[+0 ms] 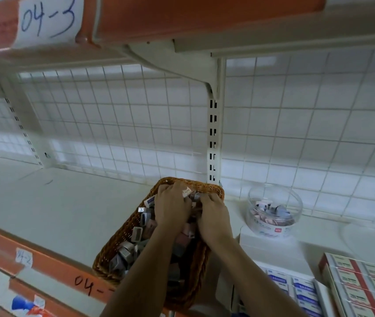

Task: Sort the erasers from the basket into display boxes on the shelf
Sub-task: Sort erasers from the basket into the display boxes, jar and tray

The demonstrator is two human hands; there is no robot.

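Note:
A brown wicker basket (113,245) stands on the white shelf (63,209), full of small wrapped erasers (136,234) in grey, pink and white. Both my hands are down in its far end. My left hand (172,204) has its fingers curled over a bunch of erasers, and one white-labelled eraser (187,192) sticks out past its fingertips. My right hand (214,216) lies beside it, fingers bent down into the pile and closed around erasers. To the right sit display boxes: a blue-and-white one (296,291) and a red-and-cream one (362,282), both holding rows of erasers.
A clear round plastic tub (273,209) with several erasers stands on a white block right of the basket. A wire grid back panel (122,124) and an upright post (212,138) close the shelf's rear. An orange-edged upper shelf labelled 04-3 hangs overhead.

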